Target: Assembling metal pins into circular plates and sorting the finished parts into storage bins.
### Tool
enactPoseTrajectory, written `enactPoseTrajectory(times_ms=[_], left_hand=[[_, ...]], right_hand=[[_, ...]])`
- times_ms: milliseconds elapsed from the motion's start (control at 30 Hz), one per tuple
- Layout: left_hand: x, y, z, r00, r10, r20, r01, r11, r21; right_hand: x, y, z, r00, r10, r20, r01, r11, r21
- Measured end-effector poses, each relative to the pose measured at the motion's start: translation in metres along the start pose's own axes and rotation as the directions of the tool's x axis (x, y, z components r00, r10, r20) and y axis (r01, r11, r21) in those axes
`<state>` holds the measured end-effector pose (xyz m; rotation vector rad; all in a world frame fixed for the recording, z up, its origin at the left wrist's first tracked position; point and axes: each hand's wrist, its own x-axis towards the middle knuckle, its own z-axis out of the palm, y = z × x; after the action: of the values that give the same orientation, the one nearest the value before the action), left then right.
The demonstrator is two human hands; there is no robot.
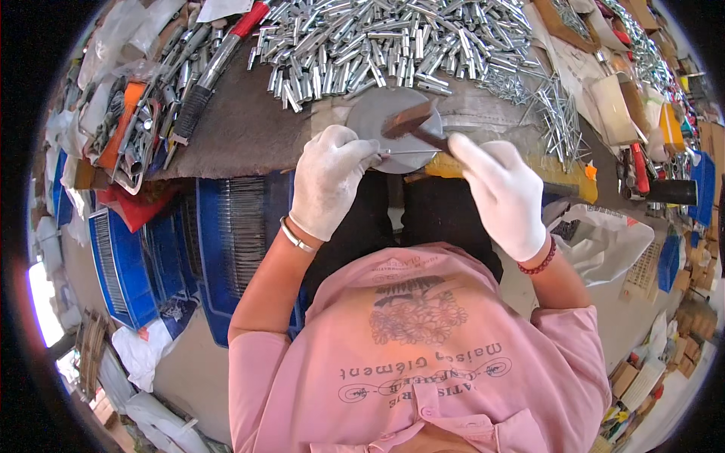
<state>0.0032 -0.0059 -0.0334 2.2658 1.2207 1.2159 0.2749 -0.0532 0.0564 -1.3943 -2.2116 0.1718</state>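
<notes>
My left hand [329, 180], in a white glove, pinches a thin metal rod [412, 152] at its left end. The rod lies level across the near part of a round grey metal disc [368, 115] on the bench; whether it touches the disc I cannot tell. In my right hand [504, 192], also gloved, is the handle of a hammer [408, 119]. Its brown, worn head hangs over the disc, just beyond the rod. Beyond the disc spreads a big heap of short shiny metal tubes [393, 49]. Long thin pins [560, 124] lie in a loose pile to the right.
Hand tools, one with a red handle [249, 19], crowd the bench's left side. Blue bins [214, 287] of thin rods stand below its edge at left. At right are a red-handled tool [640, 167], an orange-yellow object [669, 127] and a plastic bag [615, 234].
</notes>
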Motion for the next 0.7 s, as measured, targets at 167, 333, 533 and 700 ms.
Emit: enactPoseTrajectory(times_ms=[167, 333, 533, 700], left_hand=[[0.003, 0.006, -0.006, 1.000, -0.010, 0.023, 0.010, 1.000, -0.015], [0.004, 0.005, -0.007, 0.999, 0.037, 0.037, -0.037, 0.999, 0.021], [0.006, 0.009, -0.009, 1.000, 0.017, 0.016, -0.017, 1.000, -0.017], [0.004, 0.007, -0.008, 1.000, 0.024, 0.016, -0.023, 1.000, -0.016]], right_hand=[[-0.003, -0.005, -0.006, 0.993, -0.059, 0.106, 0.075, 0.985, -0.156], [-0.008, -0.002, 0.003, 0.990, -0.068, -0.124, 0.071, 0.997, 0.017], [-0.007, -0.005, -0.004, 0.995, -0.065, 0.069, 0.076, 0.983, -0.166], [-0.008, -0.003, -0.001, 0.983, -0.139, -0.118, 0.133, 0.989, -0.058]])
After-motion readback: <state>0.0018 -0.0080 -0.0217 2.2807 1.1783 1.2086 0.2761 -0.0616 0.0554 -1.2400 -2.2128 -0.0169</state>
